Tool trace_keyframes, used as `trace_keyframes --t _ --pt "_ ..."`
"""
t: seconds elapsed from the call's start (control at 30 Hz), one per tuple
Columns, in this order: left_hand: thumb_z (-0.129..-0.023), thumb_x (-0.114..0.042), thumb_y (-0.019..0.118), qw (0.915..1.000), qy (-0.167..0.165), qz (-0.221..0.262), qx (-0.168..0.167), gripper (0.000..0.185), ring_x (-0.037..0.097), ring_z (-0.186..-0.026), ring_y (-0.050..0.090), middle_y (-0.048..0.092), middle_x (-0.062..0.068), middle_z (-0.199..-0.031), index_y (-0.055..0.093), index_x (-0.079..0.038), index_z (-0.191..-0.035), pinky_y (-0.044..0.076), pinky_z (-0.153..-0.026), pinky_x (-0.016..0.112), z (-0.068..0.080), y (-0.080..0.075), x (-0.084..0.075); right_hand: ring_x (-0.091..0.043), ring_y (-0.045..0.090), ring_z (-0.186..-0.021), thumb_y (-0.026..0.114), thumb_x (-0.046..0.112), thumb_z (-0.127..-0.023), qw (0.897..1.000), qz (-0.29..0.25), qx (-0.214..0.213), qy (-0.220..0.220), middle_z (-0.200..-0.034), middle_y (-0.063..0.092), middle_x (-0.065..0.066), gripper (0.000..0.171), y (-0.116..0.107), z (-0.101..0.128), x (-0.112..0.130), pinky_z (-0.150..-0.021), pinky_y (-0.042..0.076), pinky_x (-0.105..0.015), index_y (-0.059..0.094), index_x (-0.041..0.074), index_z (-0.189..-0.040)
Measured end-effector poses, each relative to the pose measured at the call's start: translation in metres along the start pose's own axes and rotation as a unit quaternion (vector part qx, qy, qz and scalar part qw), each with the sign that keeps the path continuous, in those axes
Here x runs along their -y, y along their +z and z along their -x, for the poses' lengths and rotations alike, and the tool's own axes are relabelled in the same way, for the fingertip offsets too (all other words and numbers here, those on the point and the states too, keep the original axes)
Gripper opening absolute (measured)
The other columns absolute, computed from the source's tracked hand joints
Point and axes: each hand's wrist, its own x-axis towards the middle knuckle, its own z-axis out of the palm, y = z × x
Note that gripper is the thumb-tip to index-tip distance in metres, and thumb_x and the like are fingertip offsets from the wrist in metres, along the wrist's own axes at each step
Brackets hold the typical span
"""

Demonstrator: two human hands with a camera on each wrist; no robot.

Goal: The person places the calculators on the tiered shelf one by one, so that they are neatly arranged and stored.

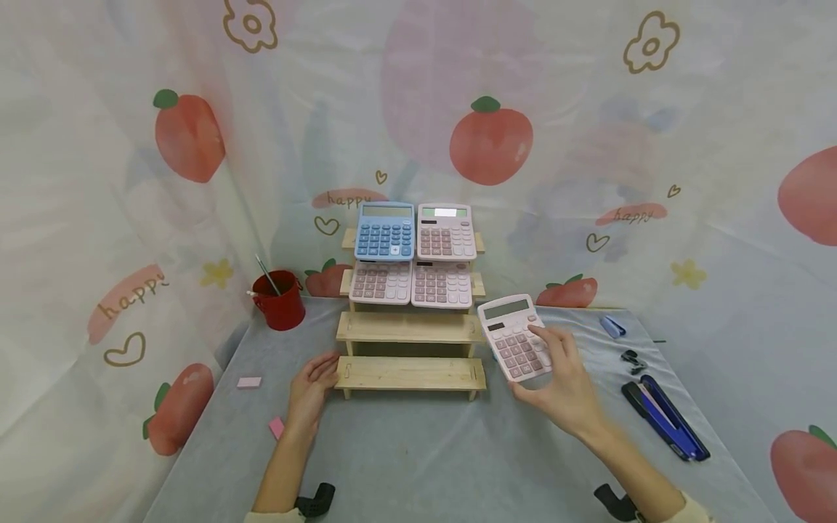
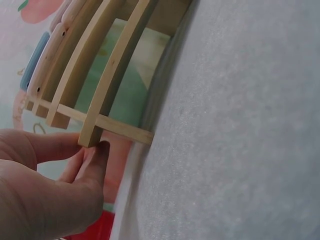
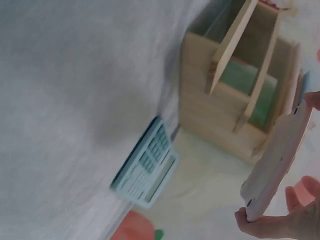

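— What's in play right now?

— The pink calculator (image 1: 515, 337), up off the table in my right hand (image 1: 561, 383), just to the right of the stepped wooden rack (image 1: 410, 327). My thumb curls over the keys, my fingers wrap underneath, so it's a firm clasp, face tilted up toward me.

— And your other hand?

— My left hand (image 1: 312, 385) rests on the grey table (image 1: 418, 450) with straight fingers touching the left end of the bottom step (image 1: 410, 372). It holds nothing; the left wrist view shows my fingertips (image 2: 98, 156) right against the wood.

— What's already on the rack?

— A blue calculator (image 1: 385, 231) and a pink one (image 1: 446, 232) on the top tier, two more pink ones (image 1: 410, 282) below. The two lowest steps are bare.

— Any tips for handling it well?

— I'd judge it best to keep the left hand bracing the rack so it doesn't slide, and keep the calculator level, thumb off the display. The right wrist view shows another, pale green calculator (image 3: 146, 169) lying on the table beside the rack, worth keeping clear of.

— Around the edges?

— A red bucket (image 1: 280, 299) on the left, a blue stapler (image 1: 665, 421) on the right.
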Motion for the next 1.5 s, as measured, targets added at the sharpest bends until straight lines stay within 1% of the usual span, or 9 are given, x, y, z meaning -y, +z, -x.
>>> trace_keyframes --t 0.23,0.37,0.53,0.67,0.87,1.03,1.17,1.4,1.5 --pt "-0.099 0.009 0.057 1.0 -0.005 -0.004 -0.004 0.05 0.026 -0.141 0.051 0.053 0.018 -0.153 0.05 0.003 -0.148 0.053 -0.089 0.014 0.001 0.0 0.0 -0.026 0.057 -0.12 0.102 0.027 -0.057 0.999 -0.032 0.037 -0.025 -0.14 0.047 -0.007 0.107 0.009 0.004 0.035 -0.092 0.053 -0.045 0.05 0.017 -0.15" --pt "-0.098 0.01 0.058 0.9999 0.003 -0.004 -0.012 0.049 0.027 -0.141 0.051 0.054 0.018 -0.152 0.052 0.003 -0.146 0.053 -0.089 0.015 0.001 0.0 0.001 -0.024 0.06 -0.116 0.101 0.029 -0.058 0.996 -0.052 0.059 -0.035 -0.143 0.045 -0.004 0.106 0.017 0.004 0.052 -0.09 0.055 -0.046 0.05 0.021 -0.15" --pt "-0.098 0.009 0.059 0.9996 0.009 -0.012 -0.022 0.048 0.028 -0.141 0.051 0.054 0.018 -0.152 0.053 0.002 -0.145 0.052 -0.088 0.013 0.003 0.002 0.001 -0.023 0.058 -0.119 0.101 0.031 -0.059 0.993 -0.069 0.084 -0.041 -0.145 0.044 -0.003 0.104 0.03 0.002 0.073 -0.091 0.056 -0.043 0.05 0.022 -0.149" --pt "-0.098 0.009 0.059 0.9992 0.018 -0.013 -0.032 0.047 0.027 -0.141 0.052 0.055 0.017 -0.151 0.054 0.001 -0.144 0.051 -0.088 0.01 0.005 0.004 0.003 -0.021 0.056 -0.121 0.101 0.031 -0.059 0.99 -0.086 0.096 -0.06 -0.145 0.043 -0.002 0.103 0.042 -0.001 0.086 -0.091 0.056 -0.039 0.051 0.021 -0.148" --pt "-0.097 0.01 0.06 0.999 0.023 -0.009 -0.037 0.047 0.028 -0.141 0.053 0.055 0.017 -0.151 0.056 0.0 -0.143 0.051 -0.087 0.011 0.004 0.007 0.006 -0.02 0.056 -0.121 0.1 0.033 -0.06 0.985 -0.098 0.116 -0.076 -0.144 0.043 0.002 0.101 0.059 -0.004 0.104 -0.09 0.055 -0.036 0.052 0.022 -0.148" --pt "-0.098 0.009 0.06 0.9987 0.018 -0.019 -0.043 0.047 0.03 -0.142 0.052 0.054 0.017 -0.152 0.055 0.0 -0.143 0.052 -0.088 0.012 0.004 0.006 0.003 -0.018 0.059 -0.109 0.098 0.034 -0.064 0.981 -0.1 0.143 -0.079 -0.144 0.043 0.001 0.097 0.075 -0.014 0.118 -0.085 0.053 -0.031 0.051 0.021 -0.148" --pt "-0.098 0.009 0.059 0.9989 0.015 -0.019 -0.039 0.047 0.029 -0.141 0.052 0.054 0.016 -0.153 0.055 -0.001 -0.143 0.052 -0.089 0.013 0.004 0.006 0.0 -0.017 0.061 -0.1 0.097 0.033 -0.064 0.98 -0.108 0.15 -0.08 -0.142 0.044 -0.003 0.097 0.087 -0.023 0.131 -0.082 0.054 -0.03 0.051 0.02 -0.148" --pt "-0.096 0.014 0.059 0.9985 0.039 -0.011 -0.036 0.047 0.032 -0.141 0.052 0.054 0.021 -0.152 0.055 0.004 -0.142 0.051 -0.087 0.012 0.006 0.008 0.0 -0.021 0.06 -0.104 0.097 0.032 -0.062 0.984 -0.098 0.139 -0.056 -0.141 0.046 -0.006 0.096 0.109 -0.039 0.147 -0.084 0.053 -0.034 0.052 0.02 -0.146" --pt "-0.095 0.015 0.059 0.9979 0.049 -0.015 -0.04 0.046 0.032 -0.14 0.053 0.055 0.023 -0.15 0.057 0.006 -0.14 0.051 -0.088 0.012 0.006 0.008 0.001 -0.024 0.059 -0.109 0.097 0.029 -0.06 0.985 -0.097 0.136 -0.041 -0.139 0.047 -0.006 0.096 0.12 -0.045 0.15 -0.089 0.053 -0.037 0.053 0.018 -0.145"
